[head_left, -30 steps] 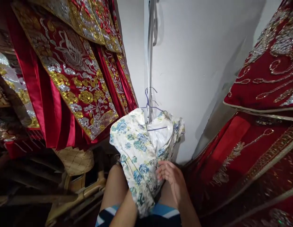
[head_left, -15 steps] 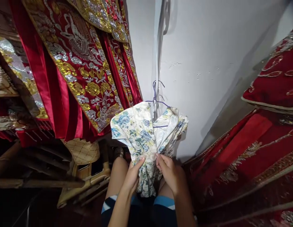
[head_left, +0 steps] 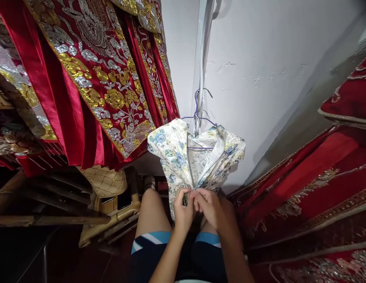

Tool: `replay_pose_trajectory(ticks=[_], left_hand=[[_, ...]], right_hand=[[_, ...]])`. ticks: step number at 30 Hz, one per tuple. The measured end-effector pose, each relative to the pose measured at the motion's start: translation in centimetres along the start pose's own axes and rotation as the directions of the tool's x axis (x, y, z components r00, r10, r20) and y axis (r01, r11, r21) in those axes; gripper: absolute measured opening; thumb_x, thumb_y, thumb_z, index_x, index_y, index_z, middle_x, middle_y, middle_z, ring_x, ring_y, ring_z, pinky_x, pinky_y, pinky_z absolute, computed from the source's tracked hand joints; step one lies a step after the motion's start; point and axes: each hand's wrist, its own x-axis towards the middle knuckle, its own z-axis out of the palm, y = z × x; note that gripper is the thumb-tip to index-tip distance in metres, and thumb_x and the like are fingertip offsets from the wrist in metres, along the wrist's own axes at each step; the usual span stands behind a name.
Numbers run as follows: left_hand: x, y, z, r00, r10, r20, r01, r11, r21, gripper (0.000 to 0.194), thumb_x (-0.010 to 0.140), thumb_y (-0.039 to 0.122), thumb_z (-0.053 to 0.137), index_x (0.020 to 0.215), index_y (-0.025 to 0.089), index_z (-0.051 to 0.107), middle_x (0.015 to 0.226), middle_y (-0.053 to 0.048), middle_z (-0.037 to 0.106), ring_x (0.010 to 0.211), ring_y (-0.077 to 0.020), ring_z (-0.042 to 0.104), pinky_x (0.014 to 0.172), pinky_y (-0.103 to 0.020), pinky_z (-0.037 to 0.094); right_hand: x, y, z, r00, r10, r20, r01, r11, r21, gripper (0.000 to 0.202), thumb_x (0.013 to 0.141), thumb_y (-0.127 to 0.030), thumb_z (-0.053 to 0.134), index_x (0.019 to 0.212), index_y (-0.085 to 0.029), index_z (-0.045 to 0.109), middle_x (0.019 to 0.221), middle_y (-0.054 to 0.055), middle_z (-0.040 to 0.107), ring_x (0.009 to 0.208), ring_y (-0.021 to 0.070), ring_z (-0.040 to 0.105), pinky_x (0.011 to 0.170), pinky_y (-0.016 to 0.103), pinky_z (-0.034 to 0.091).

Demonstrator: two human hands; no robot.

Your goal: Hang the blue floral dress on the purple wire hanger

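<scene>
A short-sleeved floral dress (head_left: 174, 157), white with blue and yellow flowers, hangs in front of me with its neckline parted in a V. Its purple hanger (head_left: 197, 116) shows at the collar and across the neck opening. My left hand (head_left: 183, 206) pinches the front edge at the foot of the V. Right beside it, fingertips almost meeting, my right hand (head_left: 207, 204) is closed on the other side of the same opening. Whatever small fastening lies between the fingers is hidden. Cloth below falls between my knees.
A pale strap (head_left: 201, 47) runs down the white wall (head_left: 259, 47) behind the hanger. Red costumes with gold and silver sequins (head_left: 115, 98) hang at left, above a bamboo chair (head_left: 112, 220). More red beaded cloth (head_left: 304, 188) drapes along the right.
Both hands have come together at the front of the dress, the left moving right and up. The neckline lies wider open, and the dress has shifted slightly up and right in view.
</scene>
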Motion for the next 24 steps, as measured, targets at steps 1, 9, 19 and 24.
replay_pose_trajectory(ticks=[1, 9, 19, 24], left_hand=[[0.2, 0.0, 0.0, 0.999, 0.033, 0.036, -0.034, 0.999, 0.03, 0.014, 0.092, 0.028, 0.055, 0.084, 0.02, 0.062, 0.082, -0.004, 0.062, 0.083, -0.0211, 0.061, 0.077, -0.032, 0.046], [0.6, -1.8, 1.3, 0.976, 0.139, 0.168, -0.158, 0.982, 0.108, 0.02, 0.096, 0.031, 0.052, 0.079, 0.021, 0.057, 0.079, -0.005, 0.062, 0.08, -0.0222, 0.06, 0.076, -0.033, 0.044], [9.6, 5.5, -1.4, 0.943, 0.318, 0.099, -0.322, 0.946, 0.03, 0.019, 0.096, 0.034, 0.056, 0.101, 0.02, 0.069, 0.094, -0.006, 0.071, 0.087, -0.0206, 0.065, 0.08, -0.031, 0.049], [16.3, 13.4, -1.7, 0.829, 0.545, 0.127, -0.549, 0.836, -0.003, 0.024, 0.097, 0.031, 0.057, 0.116, 0.021, 0.067, 0.102, -0.006, 0.071, 0.089, -0.0182, 0.065, 0.08, -0.03, 0.05]], right_hand=[[0.9, -0.9, -0.7, 1.0, 0.015, -0.023, -0.015, 1.0, 0.013, 0.023, 0.084, -0.035, 0.056, 0.071, -0.018, 0.065, 0.047, -0.005, 0.048, 0.044, 0.0112, 0.042, 0.047, 0.025, 0.032], [11.2, -13.8, -4.6, 0.972, -0.182, -0.146, 0.206, 0.964, 0.171, 0.023, 0.08, -0.033, 0.066, 0.074, -0.011, 0.07, 0.049, -0.004, 0.053, 0.039, 0.0038, 0.037, 0.038, 0.018, 0.022], [9.1, -13.0, -2.5, 0.924, -0.374, -0.08, 0.368, 0.927, -0.076, 0.024, 0.087, -0.031, 0.053, 0.08, -0.015, 0.07, 0.049, -0.003, 0.057, 0.045, 0.0101, 0.045, 0.047, 0.022, 0.033], [8.4, -14.4, -2.8, 0.901, -0.424, -0.088, 0.418, 0.905, -0.077, 0.023, 0.086, -0.031, 0.054, 0.075, -0.016, 0.066, 0.045, -0.006, 0.047, 0.044, 0.0099, 0.04, 0.047, 0.024, 0.028]])
